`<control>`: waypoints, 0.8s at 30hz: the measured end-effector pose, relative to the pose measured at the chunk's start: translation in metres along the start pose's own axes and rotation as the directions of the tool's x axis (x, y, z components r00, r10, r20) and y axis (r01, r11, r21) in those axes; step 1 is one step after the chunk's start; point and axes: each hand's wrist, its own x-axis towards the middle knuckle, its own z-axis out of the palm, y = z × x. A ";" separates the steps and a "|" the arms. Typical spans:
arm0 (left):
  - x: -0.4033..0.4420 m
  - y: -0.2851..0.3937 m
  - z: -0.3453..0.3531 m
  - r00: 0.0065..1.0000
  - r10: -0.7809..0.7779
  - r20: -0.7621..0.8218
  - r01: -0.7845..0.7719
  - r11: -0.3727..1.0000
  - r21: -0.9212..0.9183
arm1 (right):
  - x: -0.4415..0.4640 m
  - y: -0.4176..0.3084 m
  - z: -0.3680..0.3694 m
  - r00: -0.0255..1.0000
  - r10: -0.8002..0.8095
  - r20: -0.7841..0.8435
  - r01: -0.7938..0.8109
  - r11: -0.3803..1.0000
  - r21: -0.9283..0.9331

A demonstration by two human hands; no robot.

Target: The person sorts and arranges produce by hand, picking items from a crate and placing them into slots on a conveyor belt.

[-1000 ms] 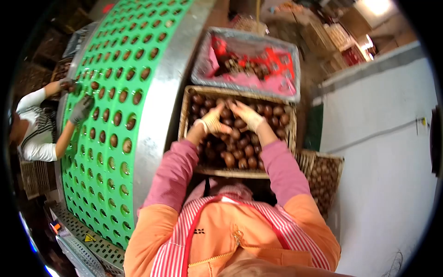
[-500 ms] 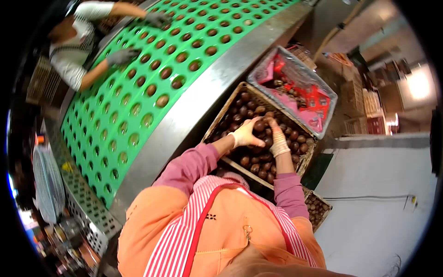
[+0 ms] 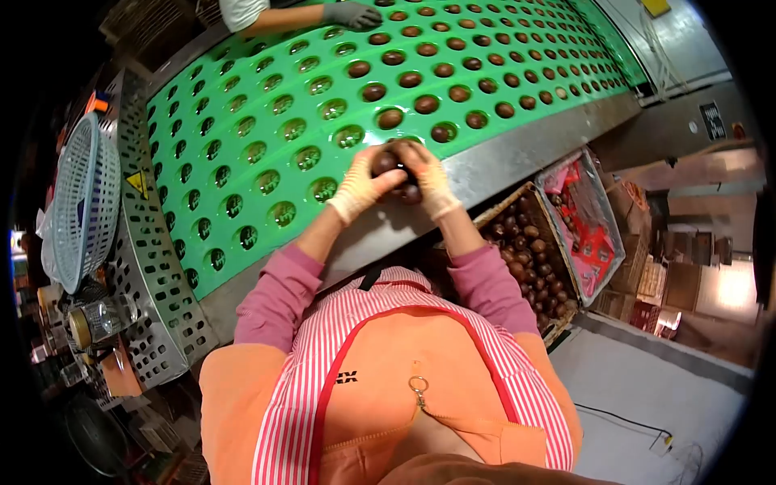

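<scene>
Between my two hands I hold several dark brown-purple passion fruits [image 3: 388, 163] in a cluster, just over the metal rim [image 3: 477, 171] of the green belt. My left hand [image 3: 361, 183], in a cream glove, curves around them from the left with its thumb across the front. From the right, my right hand [image 3: 428, 179], gloved the same way, closes on them, its fingertips near those of the left. The green belt [image 3: 257, 127] has rows of round hollows; passion fruits sit in those on the right and far side, while the hollows near my left hand hold none.
A crate of passion fruits [image 3: 529, 267] stands at right below the belt, beside a grey plastic-lined bin [image 3: 602, 234] with red and pink wrapping. A co-worker's grey-gloved hand [image 3: 353, 14] reaches over the far side. A blue basket [image 3: 74, 202] and perforated metal guard [image 3: 162, 315] are at left.
Both hands have moved from the crate to the belt's near edge, carrying passion fruits. My view has turned left, and only one of the co-worker's hands shows now.
</scene>
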 end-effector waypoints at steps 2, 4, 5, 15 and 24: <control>-0.019 -0.022 -0.050 0.965 -0.210 -0.156 0.206 0.978 -0.040 | 0.027 0.030 0.035 0.982 0.156 0.106 -0.156 0.988 -0.013; -0.032 -0.042 -0.090 0.900 -0.340 -0.273 0.332 0.940 -0.076 | 0.053 0.061 0.061 0.997 0.050 0.054 -0.034 0.962 -0.272; -0.038 -0.048 -0.103 0.897 -0.355 -0.263 0.339 0.935 -0.106 | 0.071 0.064 0.061 0.996 0.029 0.078 0.015 0.858 -0.513; 0.008 -0.038 -0.203 0.961 -0.220 -0.166 0.076 0.790 -0.608 | 0.172 0.001 0.079 0.963 -0.215 0.163 0.186 0.089 -0.979; 0.064 -0.025 -0.248 0.925 -0.153 -0.348 0.321 0.806 0.497 | 0.254 0.050 0.111 0.747 -0.609 0.266 0.436 0.146 -0.888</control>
